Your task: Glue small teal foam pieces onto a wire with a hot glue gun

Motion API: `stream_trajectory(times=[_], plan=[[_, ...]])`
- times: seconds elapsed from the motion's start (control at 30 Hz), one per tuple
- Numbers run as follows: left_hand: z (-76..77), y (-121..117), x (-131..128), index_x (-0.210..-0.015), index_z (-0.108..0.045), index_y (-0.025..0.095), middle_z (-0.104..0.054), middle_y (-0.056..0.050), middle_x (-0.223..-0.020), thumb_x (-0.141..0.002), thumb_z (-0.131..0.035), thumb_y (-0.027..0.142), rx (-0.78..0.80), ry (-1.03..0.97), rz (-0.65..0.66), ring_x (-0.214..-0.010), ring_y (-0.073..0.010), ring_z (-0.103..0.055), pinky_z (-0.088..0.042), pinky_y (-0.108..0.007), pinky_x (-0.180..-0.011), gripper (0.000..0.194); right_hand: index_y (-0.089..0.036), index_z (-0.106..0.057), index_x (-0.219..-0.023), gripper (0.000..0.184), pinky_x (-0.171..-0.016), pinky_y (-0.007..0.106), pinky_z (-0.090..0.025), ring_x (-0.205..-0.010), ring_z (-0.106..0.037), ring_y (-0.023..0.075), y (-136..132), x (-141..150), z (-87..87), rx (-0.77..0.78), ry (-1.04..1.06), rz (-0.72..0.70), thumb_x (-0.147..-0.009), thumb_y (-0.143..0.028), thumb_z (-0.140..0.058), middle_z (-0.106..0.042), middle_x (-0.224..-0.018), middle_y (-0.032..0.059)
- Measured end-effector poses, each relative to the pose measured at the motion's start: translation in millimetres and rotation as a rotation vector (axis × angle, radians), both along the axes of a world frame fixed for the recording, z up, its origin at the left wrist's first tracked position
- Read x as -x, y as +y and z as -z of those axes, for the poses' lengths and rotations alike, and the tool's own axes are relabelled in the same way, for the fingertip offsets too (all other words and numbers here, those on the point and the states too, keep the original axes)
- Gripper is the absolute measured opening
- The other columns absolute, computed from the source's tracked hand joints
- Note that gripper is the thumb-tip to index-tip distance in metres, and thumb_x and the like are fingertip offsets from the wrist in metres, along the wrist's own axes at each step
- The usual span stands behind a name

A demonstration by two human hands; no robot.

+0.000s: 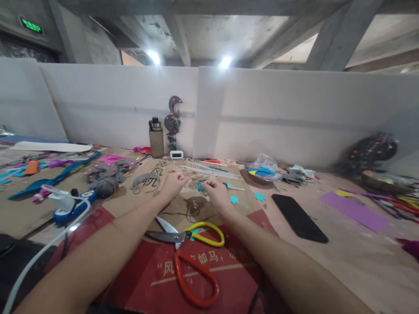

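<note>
The right hand (216, 192) pinches a teal piece (200, 186) between its fingertips above the cardboard (248, 207) — probably at its edge, so that the small shape stays visible. The left hand (175, 181) is beside it, its fingers curled together; whether they grip something thin, I cannot tell. The scissors (177, 237) lie with blades apart between the two forearms, perhaps for easy reach, while the phone (298, 217) rests to the right, out of the way.
</note>
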State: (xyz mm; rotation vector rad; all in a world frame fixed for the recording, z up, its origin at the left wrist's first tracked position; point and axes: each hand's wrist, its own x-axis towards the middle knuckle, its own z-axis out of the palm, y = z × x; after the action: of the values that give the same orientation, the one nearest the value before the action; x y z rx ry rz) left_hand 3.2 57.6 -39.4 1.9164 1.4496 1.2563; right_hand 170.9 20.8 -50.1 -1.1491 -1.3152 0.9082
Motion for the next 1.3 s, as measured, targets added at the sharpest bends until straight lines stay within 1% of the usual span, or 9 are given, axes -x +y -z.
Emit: stream_trajectory(times=[0.4, 0.47, 0.53, 0.63, 0.73, 0.83, 1.0, 1.13, 1.3], plan=[[2.1, 7.0, 8.8, -0.051, -0.031, 0.019, -0.030, 0.007, -0.046, -0.066, -0.059, 0.033, -0.010, -0.019, -0.036, -0.048, -0.0090, -0.028, -0.020, -0.024, -0.048, 0.034, -0.016, -0.056, -0.061, 0.018, -0.054, 0.024, -0.030, -0.054, -0.038, 0.0098, -3.6, 2.2, -1.9, 0.018, 0.004, 0.009, -0.062, -0.034, -0.058, -0.048, -0.055, -0.0035], [1.3, 7.7, 8.6, -0.055, -0.037, 0.019, -0.035, 0.007, -0.046, -0.065, -0.060, 0.035, 0.046, -0.089, 0.009, -0.047, -0.0087, -0.032, -0.024, -0.023, -0.047, 0.030, -0.016, -0.055, -0.060, 0.018, -0.054, 0.023, -0.030, -0.054, -0.038, 0.0096, -4.5, 1.9, -5.0, 0.012, 0.031, 0.015, -0.061, -0.034, -0.058, -0.048, -0.054, -0.0037], [-1.2, 7.2, 7.1, -0.064, -0.045, 0.019, -0.043, 0.006, -0.050, -0.065, -0.062, 0.037, 0.151, -0.213, 0.111, -0.047, -0.0093, -0.039, -0.030, -0.022, -0.047, 0.025, -0.016, -0.054, -0.060, 0.019, -0.052, 0.023, -0.029, -0.052, -0.036, 0.0092, -4.5, 1.1, -7.9, 0.011, 0.053, 0.030, -0.060, -0.035, -0.059, -0.046, -0.053, -0.0045], [-8.9, 2.7, 3.4, -0.081, -0.056, 0.016, -0.057, 0.000, -0.067, -0.066, -0.063, 0.042, 0.295, -0.375, 0.268, -0.060, -0.0123, -0.053, -0.038, -0.022, -0.049, 0.030, -0.017, -0.054, -0.060, 0.020, -0.050, 0.023, -0.027, -0.050, -0.035, 0.0087, -3.1, -1.2, -10.1, 0.009, 0.065, 0.041, -0.060, -0.036, -0.059, -0.044, -0.051, -0.0054], [-18.2, -6.4, -1.1, -0.088, -0.063, 0.013, -0.064, -0.010, -0.089, -0.070, -0.060, 0.047, 0.359, -0.401, 0.366, -0.078, -0.0179, -0.060, -0.040, -0.021, -0.049, 0.038, -0.017, -0.054, -0.061, 0.020, -0.050, 0.023, -0.026, -0.049, -0.034, 0.0084, -1.8, -3.1, -10.1, -0.002, 0.056, 0.031, -0.062, -0.037, -0.059, -0.043, -0.051, -0.0061], [-24.6, -16.3, -6.5, -0.087, -0.066, 0.012, -0.066, -0.014, -0.096, -0.070, -0.061, 0.048, 0.394, -0.395, 0.440, -0.086, -0.0228, -0.063, -0.040, -0.021, -0.048, 0.040, -0.018, -0.053, -0.061, 0.020, -0.049, 0.023, -0.026, -0.049, -0.032, 0.0083, -1.9, -3.9, -9.8, -0.018, 0.045, 0.020, -0.064, -0.037, -0.058, -0.041, -0.051, -0.0067], [-24.2, -22.8, -13.7, -0.088, -0.067, 0.013, -0.069, -0.013, -0.085, -0.067, -0.066, 0.048, 0.425, -0.365, 0.462, -0.087, -0.0237, -0.064, -0.042, -0.021, -0.050, 0.041, -0.018, -0.053, -0.062, 0.020, -0.051, 0.023, -0.028, -0.052, -0.035, 0.0088, -1.2, -5.3, -9.1, -0.063, 0.011, 0.009, -0.066, -0.037, -0.058, -0.044, -0.054, -0.0053], [-19.2, -20.2, -14.6, -0.089, -0.067, 0.014, -0.068, -0.011, -0.085, -0.068, -0.066, 0.046, 0.417, -0.345, 0.471, -0.084, -0.0214, -0.064, -0.044, -0.022, -0.051, 0.038, -0.017, -0.055, -0.064, 0.021, -0.052, 0.023, -0.028, -0.052, -0.036, 0.0091, 0.7, -6.0, -6.9, -0.072, -0.039, -0.001, -0.067, -0.038, -0.057, -0.046, -0.055, -0.0047], [-16.6, -19.4, -15.4, -0.084, -0.067, 0.014, -0.067, -0.009, -0.080, -0.067, -0.068, 0.043, 0.396, -0.365, 0.459, -0.078, -0.0194, -0.063, -0.045, -0.022, -0.050, 0.034, -0.017, -0.057, -0.066, 0.022, -0.052, 0.023, -0.031, -0.054, -0.041, 0.0100, -0.4, -3.3, -6.7, -0.086, -0.025, -0.030, -0.068, -0.039, -0.057, -0.053, -0.059, -0.0028]])
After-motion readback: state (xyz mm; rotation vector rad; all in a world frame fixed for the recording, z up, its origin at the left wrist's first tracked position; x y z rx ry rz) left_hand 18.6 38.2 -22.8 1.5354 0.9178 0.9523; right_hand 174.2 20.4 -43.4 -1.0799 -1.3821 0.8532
